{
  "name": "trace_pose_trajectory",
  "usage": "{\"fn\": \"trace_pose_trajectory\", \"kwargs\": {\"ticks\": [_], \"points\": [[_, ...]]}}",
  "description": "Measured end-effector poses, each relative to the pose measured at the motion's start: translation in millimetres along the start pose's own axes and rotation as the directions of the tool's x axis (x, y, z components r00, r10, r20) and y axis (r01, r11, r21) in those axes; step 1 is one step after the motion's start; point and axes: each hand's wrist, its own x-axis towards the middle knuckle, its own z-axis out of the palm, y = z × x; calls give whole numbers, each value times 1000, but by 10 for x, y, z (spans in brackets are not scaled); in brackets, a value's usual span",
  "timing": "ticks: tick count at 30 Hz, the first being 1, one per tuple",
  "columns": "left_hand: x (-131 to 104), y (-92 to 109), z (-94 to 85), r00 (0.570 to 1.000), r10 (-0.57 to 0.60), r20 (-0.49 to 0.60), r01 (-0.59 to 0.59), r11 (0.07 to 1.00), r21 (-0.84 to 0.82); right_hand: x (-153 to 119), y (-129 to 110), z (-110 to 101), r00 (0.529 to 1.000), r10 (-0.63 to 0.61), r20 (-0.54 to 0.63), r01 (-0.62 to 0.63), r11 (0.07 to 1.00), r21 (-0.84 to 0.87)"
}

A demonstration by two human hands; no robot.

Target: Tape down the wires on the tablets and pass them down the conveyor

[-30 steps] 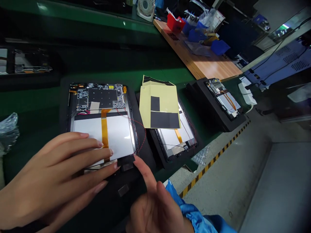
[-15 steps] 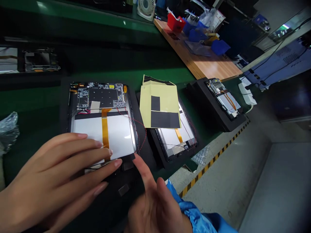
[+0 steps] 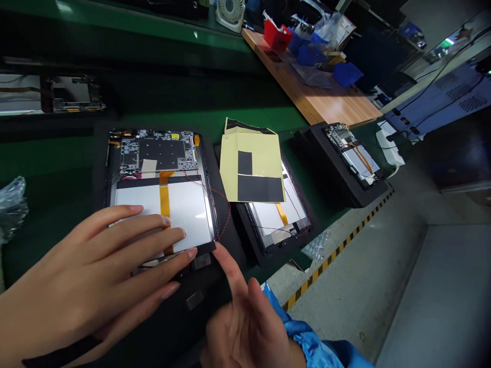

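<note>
An opened tablet [image 3: 187, 204] with a circuit board [image 3: 161, 151] and a white battery lies on a black foam pad. My left hand [image 3: 111, 266] is spread over the battery's lower part, with fingertips resting on it and on a black tape strip [image 3: 205, 249] along the lower edge. My right hand [image 3: 245, 312] touches the strip's right end with its extended index fingertip; its thumb is apart and nothing is held. Beside the tablet, a yellow backing sheet [image 3: 261, 158] with black tape pieces lies over a second opened tablet [image 3: 293, 209].
Another opened device [image 3: 353, 153] sits on stacked black foam at the right. One more [image 3: 72, 94] is at the upper left. Clear plastic wrap [image 3: 13, 204] lies at the left edge. Bins, including a red one [image 3: 276, 38], stand on a wooden table [image 3: 326, 105].
My left hand has shifted slightly right and up over the battery, and a black strip now shows by its wrist. My right index fingertip has moved slightly right. The upper-left device has shifted right.
</note>
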Motion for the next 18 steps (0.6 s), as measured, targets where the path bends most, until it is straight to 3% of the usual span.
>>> {"fn": "trace_pose_trajectory", "kwargs": {"ticks": [8, 15, 18], "points": [[-13, -29, 36, 999, 30, -42, -31, 999, -19, -11, -100, 18, 999, 36, 40, -35, 999, -39], [-54, -44, -16, 1000, 6, 0, -6, 1000, -29, 49, -190, 155, 993, 114, 10, -113, 988, -102], [-77, -44, 7, 999, 9, -37, -10, 1000, -18, 99, -233, 112, 983, 166, 79, -154, 978, -144]]}}
